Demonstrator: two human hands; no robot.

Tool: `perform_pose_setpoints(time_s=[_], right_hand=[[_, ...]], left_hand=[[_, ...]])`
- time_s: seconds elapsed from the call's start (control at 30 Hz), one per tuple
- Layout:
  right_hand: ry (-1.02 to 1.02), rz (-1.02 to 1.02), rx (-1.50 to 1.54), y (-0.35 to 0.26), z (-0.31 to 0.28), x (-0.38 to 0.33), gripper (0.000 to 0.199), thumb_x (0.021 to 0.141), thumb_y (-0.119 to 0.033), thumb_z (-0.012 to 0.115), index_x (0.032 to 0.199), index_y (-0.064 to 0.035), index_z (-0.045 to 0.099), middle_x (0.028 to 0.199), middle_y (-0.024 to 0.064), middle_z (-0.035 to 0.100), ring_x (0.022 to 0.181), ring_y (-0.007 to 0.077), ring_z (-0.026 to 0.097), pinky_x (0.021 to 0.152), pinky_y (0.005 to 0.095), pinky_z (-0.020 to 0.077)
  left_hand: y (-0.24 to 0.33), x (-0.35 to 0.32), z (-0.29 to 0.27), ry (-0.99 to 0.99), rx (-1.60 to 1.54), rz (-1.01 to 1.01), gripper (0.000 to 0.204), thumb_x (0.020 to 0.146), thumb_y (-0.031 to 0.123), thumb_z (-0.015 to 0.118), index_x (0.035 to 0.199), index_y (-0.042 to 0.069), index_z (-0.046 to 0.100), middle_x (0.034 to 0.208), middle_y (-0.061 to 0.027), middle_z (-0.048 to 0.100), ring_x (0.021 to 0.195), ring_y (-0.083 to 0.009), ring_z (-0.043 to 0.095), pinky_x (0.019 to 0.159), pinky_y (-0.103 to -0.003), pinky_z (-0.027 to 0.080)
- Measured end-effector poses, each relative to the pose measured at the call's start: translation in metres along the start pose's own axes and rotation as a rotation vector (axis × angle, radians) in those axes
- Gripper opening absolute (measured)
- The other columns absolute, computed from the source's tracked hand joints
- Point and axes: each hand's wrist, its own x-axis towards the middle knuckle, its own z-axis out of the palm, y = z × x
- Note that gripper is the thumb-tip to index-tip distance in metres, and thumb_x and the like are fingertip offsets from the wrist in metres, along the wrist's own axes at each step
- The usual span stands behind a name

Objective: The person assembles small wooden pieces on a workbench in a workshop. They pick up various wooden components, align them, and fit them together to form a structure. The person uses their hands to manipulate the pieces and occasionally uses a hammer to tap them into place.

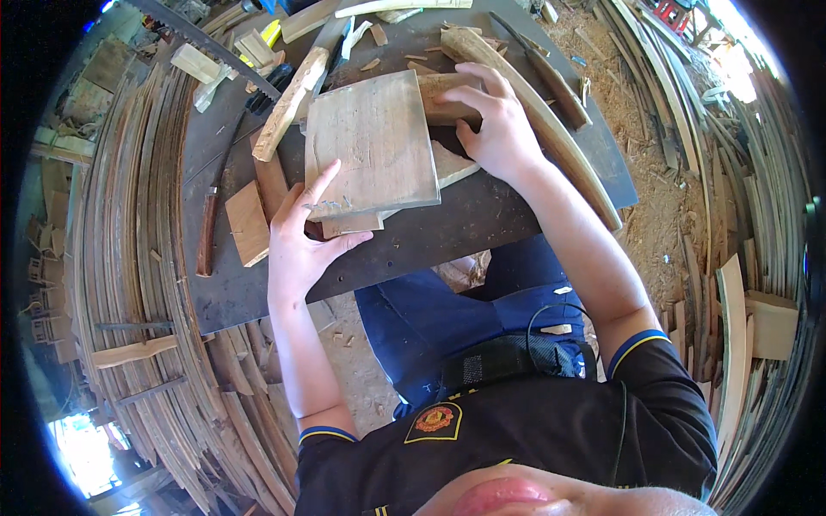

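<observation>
A flat square wooden board (372,142) lies on a dark work table (482,219), stacked over other wood pieces. My left hand (301,236) grips the board's near-left corner, thumb below and fingers on top. My right hand (490,120) rests on a thicker wooden block (439,95) at the board's far-right edge, fingers curled over it. A thin light panel (452,165) sticks out from under the board beside my right wrist.
A long curved wooden strip (559,142) runs along the table's right side. A wooden stick (288,107), small blocks (247,222), a brown-handled knife (206,232) and a saw blade (206,39) lie to the left. Stacks of bent slats surround the table; sawdust covers the ground.
</observation>
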Motion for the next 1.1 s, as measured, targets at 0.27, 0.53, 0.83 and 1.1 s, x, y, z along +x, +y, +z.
perform_pose_setpoints(time_s=[0.27, 0.53, 0.83, 1.1], right_hand=[[-0.012, 0.067, 0.074, 0.001, -0.001, 0.003, 0.036, 0.077, -0.001, 0.071, 0.110, -0.0159, 0.071, 0.148, 0.0175, 0.049, 0.139, 0.0413, 0.047, 0.116, 0.0475, 0.0434], [-0.010, 0.013, 0.078, 0.008, 0.001, 0.002, 0.039, 0.079, -0.001, 0.072, 0.114, -0.0174, 0.072, 0.151, 0.0171, 0.046, 0.139, 0.0418, 0.048, 0.116, 0.0479, 0.0435], [0.057, 0.041, 0.154, 0.007, 0.003, 0.003, 0.043, 0.076, 0.002, 0.075, 0.115, -0.0153, 0.071, 0.145, 0.0207, 0.053, 0.135, 0.0416, 0.052, 0.115, 0.0439, 0.0448], [0.090, 0.030, 0.158, 0.004, 0.011, 0.001, 0.032, 0.074, 0.001, 0.072, 0.105, -0.0091, 0.071, 0.132, 0.0195, 0.059, 0.125, 0.0397, 0.057, 0.107, 0.0444, 0.0483]], left_hand=[[-0.002, -0.012, 0.017, 0.119, -0.017, 0.082, 0.089, 0.061, 0.026, 0.099, 0.141, 0.015, 0.064, 0.107, -0.0086, 0.070, 0.101, -0.0206, 0.071, 0.083, -0.036, 0.059], [0.006, -0.017, 0.026, 0.189, -0.011, 0.147, 0.076, 0.069, 0.020, 0.097, 0.137, 0.008, 0.065, 0.104, -0.0104, 0.069, 0.097, -0.0207, 0.073, 0.076, -0.034, 0.060], [0.001, -0.028, 0.023, 0.172, 0.107, 0.202, 0.072, 0.068, 0.025, 0.097, 0.131, 0.007, 0.069, 0.100, -0.0112, 0.069, 0.088, -0.0233, 0.071, 0.073, -0.036, 0.057], [0.014, -0.043, 0.032, 0.214, 0.074, 0.040, 0.076, 0.072, 0.032, 0.095, 0.132, -0.002, 0.064, 0.126, -0.0215, 0.069, 0.113, -0.0357, 0.068, 0.098, -0.043, 0.053]])
